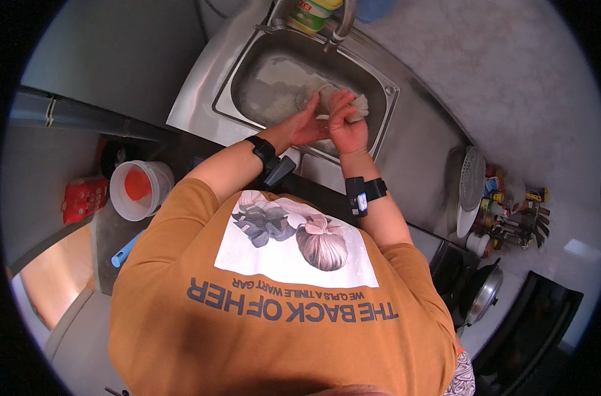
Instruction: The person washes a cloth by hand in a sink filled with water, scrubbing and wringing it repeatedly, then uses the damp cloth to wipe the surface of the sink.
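Over a stainless steel sink point(390, 106), my right hand point(349, 123) is closed around a wet, pale grey cloth point(360, 106), part of which sticks out to its right. My left hand point(308, 123) is beside it, at the left side of the cloth, with the thumb and fingers apart; whether it touches the cloth cannot be told. Murky water point(275, 94) with some foam stands in the basin below. The faucet point(347, 24) reaches over the far rim, and no stream from it can be made out.
A yellow and green plastic tub point(310, 16) stands behind the sink. On the right are a perforated metal lid point(472, 178), seasoning containers and a lidded pan point(484, 294). To the left are a white plastic bucket point(164, 183), a red package point(85, 199) and a blue handle point(127, 250).
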`<state>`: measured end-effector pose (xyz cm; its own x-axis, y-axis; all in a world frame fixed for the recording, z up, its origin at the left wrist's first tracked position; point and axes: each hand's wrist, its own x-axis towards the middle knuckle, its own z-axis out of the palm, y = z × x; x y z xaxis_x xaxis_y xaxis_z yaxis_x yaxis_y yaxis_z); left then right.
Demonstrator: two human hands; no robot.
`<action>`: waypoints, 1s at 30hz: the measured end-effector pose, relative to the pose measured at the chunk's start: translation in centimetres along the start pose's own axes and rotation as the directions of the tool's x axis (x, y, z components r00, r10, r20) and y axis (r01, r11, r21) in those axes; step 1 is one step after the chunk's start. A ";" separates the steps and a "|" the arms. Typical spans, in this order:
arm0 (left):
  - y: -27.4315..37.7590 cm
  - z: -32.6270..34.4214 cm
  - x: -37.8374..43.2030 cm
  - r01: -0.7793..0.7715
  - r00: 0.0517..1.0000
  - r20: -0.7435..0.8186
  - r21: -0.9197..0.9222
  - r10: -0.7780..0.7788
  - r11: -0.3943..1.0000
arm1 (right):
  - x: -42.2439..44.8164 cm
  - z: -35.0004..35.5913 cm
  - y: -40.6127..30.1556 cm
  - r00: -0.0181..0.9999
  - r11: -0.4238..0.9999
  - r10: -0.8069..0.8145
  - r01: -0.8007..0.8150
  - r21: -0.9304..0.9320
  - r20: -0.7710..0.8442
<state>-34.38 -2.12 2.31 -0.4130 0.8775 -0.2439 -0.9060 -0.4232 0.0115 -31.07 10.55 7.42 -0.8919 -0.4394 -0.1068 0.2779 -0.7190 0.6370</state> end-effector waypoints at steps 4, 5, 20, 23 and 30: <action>0.9 2.1 0.9 -0.216 0.973 0.077 -0.025 0.218 0.976 | -0.6 -0.1 2.1 0.991 0.991 -0.005 -0.012 -0.131 -0.135; 1.6 1.7 1.4 -0.246 0.966 0.083 0.030 0.243 0.969 | -0.7 0.1 2.7 0.978 0.977 -0.033 -0.011 -0.211 -0.207; 4.3 0.5 4.9 -0.133 0.753 -0.015 0.976 0.658 0.174 | -0.2 0.1 -1.3 0.898 -0.853 -0.439 -0.409 -0.325 0.019; 4.1 -0.7 5.3 0.068 0.669 -0.018 0.997 0.743 -0.037 | 0.6 -0.5 -0.6 0.878 -0.869 -0.476 -0.479 0.127 0.056; 4.0 -2.5 6.0 0.224 0.543 -0.196 0.971 0.816 0.084 | 0.4 -0.6 1.1 0.842 -0.820 -0.523 -0.540 0.191 0.133</action>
<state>-40.26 0.89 -1.52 -0.9457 0.0871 -0.3132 -0.2591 0.3802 0.8879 -30.86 9.24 7.61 -0.9437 0.0779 -0.3216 0.1855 0.9293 -0.3193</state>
